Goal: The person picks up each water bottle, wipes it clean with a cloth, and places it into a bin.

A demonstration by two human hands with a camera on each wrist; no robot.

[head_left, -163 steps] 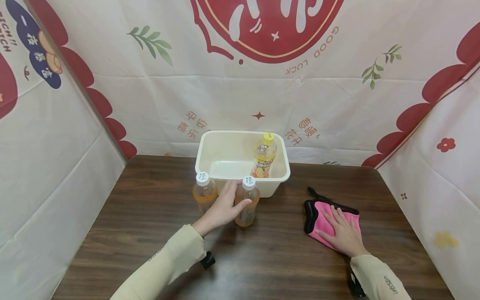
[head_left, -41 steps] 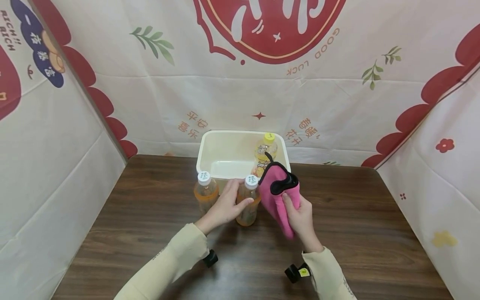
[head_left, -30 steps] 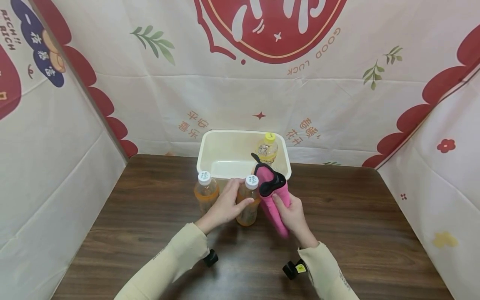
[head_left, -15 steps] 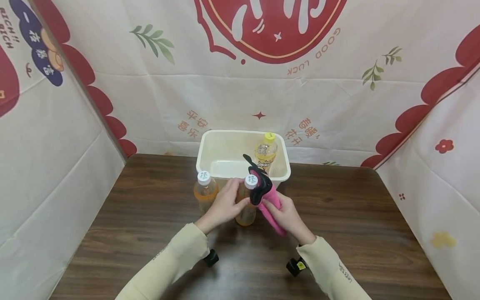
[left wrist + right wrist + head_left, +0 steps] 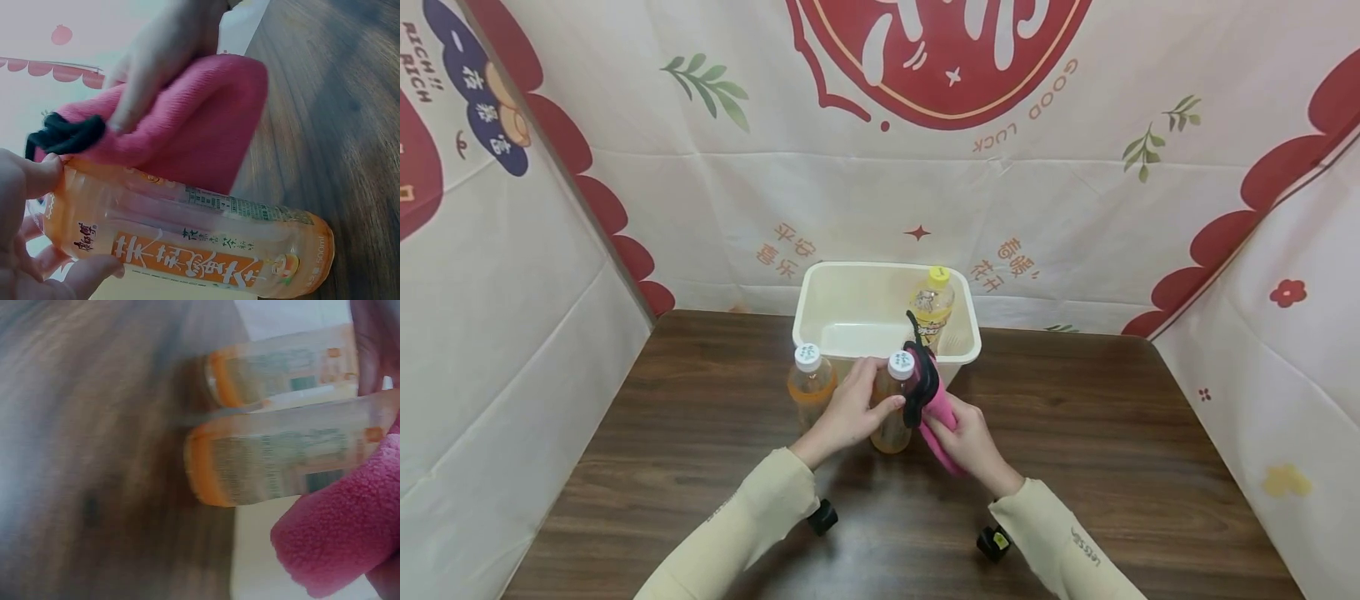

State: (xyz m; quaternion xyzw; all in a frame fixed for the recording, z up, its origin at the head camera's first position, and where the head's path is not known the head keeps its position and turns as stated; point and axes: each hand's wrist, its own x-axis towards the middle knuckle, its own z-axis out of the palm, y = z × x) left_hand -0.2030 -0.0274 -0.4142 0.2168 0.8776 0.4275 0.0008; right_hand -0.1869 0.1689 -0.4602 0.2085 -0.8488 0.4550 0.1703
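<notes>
Head view has two pale sleeves [image 5: 737,525] nearest, reaching toward the cream tub [image 5: 857,293] from its near side, with a small black device [image 5: 823,517] at each wrist. On the near side of the tub, in front of its right half, the right hand [image 5: 967,435] holds a folded pink cloth [image 5: 942,407] with black trim and a black strap. To its left, in front of the tub's middle, the left hand [image 5: 850,408] grips a white-capped bottle [image 5: 891,433] by its upper part, thumb on the side nearer the person. That bottle stands upright on the dark wooden table [image 5: 1097,400]. The cloth lies right beside it and overlaps it in the views; whether they touch I cannot tell for sure. A second bottle [image 5: 811,392], also white-capped with an orange band, stands before the tub's left end, partly hidden by the left hand. Inside the tub, at its right, is a yellow-capped bottle [image 5: 932,310]. Beyond the tub hangs a white printed backdrop [image 5: 700,200] with red lettering and green leaves.
</notes>
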